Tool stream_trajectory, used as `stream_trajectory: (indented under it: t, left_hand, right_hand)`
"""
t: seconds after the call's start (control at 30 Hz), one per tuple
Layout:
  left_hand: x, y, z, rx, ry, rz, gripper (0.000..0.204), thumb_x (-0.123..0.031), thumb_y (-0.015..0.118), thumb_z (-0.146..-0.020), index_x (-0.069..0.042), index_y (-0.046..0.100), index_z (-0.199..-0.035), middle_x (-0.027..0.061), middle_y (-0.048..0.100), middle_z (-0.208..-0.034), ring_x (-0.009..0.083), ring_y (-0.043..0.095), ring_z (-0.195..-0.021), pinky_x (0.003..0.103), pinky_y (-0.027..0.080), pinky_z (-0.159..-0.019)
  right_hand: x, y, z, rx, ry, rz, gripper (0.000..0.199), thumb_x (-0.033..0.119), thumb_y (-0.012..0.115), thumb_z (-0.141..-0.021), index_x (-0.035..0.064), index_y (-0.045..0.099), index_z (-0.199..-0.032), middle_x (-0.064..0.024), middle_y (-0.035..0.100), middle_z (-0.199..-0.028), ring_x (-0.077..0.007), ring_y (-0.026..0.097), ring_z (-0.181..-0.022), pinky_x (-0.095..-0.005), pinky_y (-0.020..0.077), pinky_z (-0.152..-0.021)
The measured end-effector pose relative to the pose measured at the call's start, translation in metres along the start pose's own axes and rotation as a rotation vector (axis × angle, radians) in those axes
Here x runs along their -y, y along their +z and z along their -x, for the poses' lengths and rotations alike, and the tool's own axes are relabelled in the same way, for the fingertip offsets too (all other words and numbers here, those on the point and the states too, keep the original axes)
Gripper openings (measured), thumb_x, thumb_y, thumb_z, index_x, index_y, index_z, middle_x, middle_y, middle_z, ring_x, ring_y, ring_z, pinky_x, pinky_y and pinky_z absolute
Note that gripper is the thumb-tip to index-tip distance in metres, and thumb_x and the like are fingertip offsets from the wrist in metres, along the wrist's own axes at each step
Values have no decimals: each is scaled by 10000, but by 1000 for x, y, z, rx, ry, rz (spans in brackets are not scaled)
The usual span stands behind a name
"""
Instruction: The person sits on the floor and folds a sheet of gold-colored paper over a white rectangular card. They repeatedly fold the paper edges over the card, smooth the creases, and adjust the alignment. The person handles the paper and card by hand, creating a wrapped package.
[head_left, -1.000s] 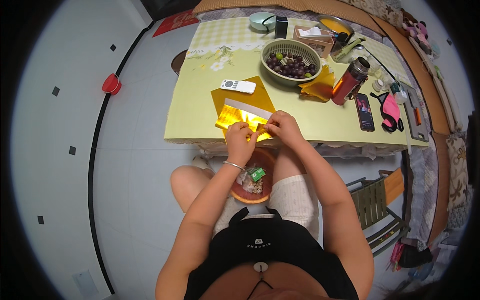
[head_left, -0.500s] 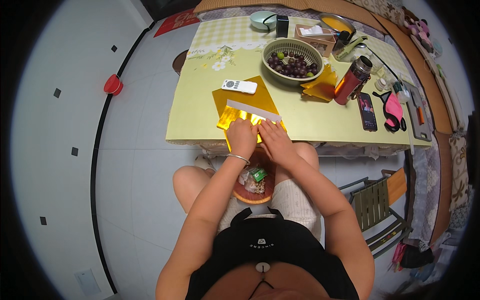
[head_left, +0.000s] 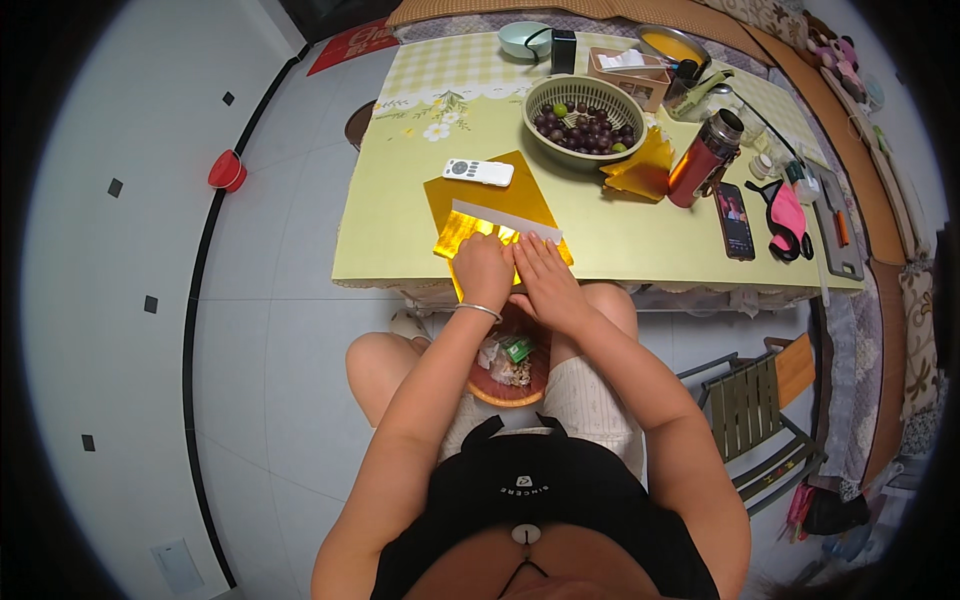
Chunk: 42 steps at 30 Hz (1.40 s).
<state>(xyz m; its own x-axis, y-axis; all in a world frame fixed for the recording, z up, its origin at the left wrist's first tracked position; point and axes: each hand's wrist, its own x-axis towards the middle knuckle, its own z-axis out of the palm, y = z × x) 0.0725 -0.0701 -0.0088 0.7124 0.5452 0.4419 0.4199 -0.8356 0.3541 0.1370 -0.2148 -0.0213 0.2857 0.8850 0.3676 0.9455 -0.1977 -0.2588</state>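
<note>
Gold foil sheet (head_left: 456, 240), partly folded, lies at the centre of the frame by the near edge of the table (head_left: 660, 245), with a pale strip (head_left: 500, 217) along its upper side. It overlaps a darker gold sheet (head_left: 527, 182) that carries a white remote (head_left: 478, 174). The 2 hands rest side by side: the left hand (head_left: 484, 272) is curled on the foil, and whether its bent fingers pinch anything is hidden; the right hand (head_left: 550, 285) is flat, its fingers straight and close together, tips near the strip.

Judging by this pose, the step is pressing a fold flat. The left hand would serve best as an anchor, bearing straight down, while the right smooths toward the right of the frame along the crease. Light, even pressure should suit thin foil; a hard drag could wrinkle it. Keeping the strip's width even would keep the fold square. A foil corner seems to reach past the table's edge at lower centre, so sliding the work up the frame would give firmer backing.
</note>
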Motion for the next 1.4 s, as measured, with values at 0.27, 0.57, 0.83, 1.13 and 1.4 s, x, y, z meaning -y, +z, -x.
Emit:
stream_trajectory:
  t: [0.27, 0.57, 0.83, 1.13, 1.4]
  left_hand:
    - [0, -1, -1, 19, -6, 11, 227, -219, 680, -831, -25, 661, -716, 179, 643, -786, 384, 630, -774, 504, 503, -684]
    - [73, -44, -2, 31, 359, 178, 138, -76, 637, -737, -51, 653, -872, 133, 623, -883, 360, 589, -881, 470, 482, -790]
    - [111, -73, -5, 125, 596, 110, 404, -4, 661, -668, -67, 679, -1067, 96, 650, -1141, 331, 589, -1106, 469, 447, -982]
    - [89, -84, 11, 141, 688, 205, 466, -12, 676, -668, -54, 669, -1132, 111, 638, -1136, 319, 591, -1080, 471, 449, -987]
    - [111, -71, 19, 57, 733, 216, 297, -19, 681, -711, -61, 694, -1004, 91, 660, -1032, 300, 619, -1011, 439, 485, -919]
  right_hand:
    - [2, 1, -2, 15, 41, 4, 901, 396, 738, -835, -76, 344, -1493, -265, 336, -1568, -391, 302, -1479, -481, 218, -1229]
    - [5, -17, -4, 159, -22, 18, 850, 459, 795, -771, 282, 433, -1520, -307, 248, -1591, -473, 228, -1483, -564, 182, -1210]
    - [-27, -28, -8, 223, -140, -210, 585, 478, 722, -851, 284, 607, -1391, -280, 292, -1590, -480, 231, -1486, -584, 151, -1215]
    - [-45, -33, -33, 202, -31, -499, 241, 213, 700, -871, 79, 761, -1061, -193, 572, -1414, -347, 487, -1366, -430, 396, -1122]
    - [-44, -25, -31, 86, -28, -605, 138, 135, 689, -836, 7, 713, -883, -158, 697, -1199, -323, 653, -1108, -391, 524, -938]
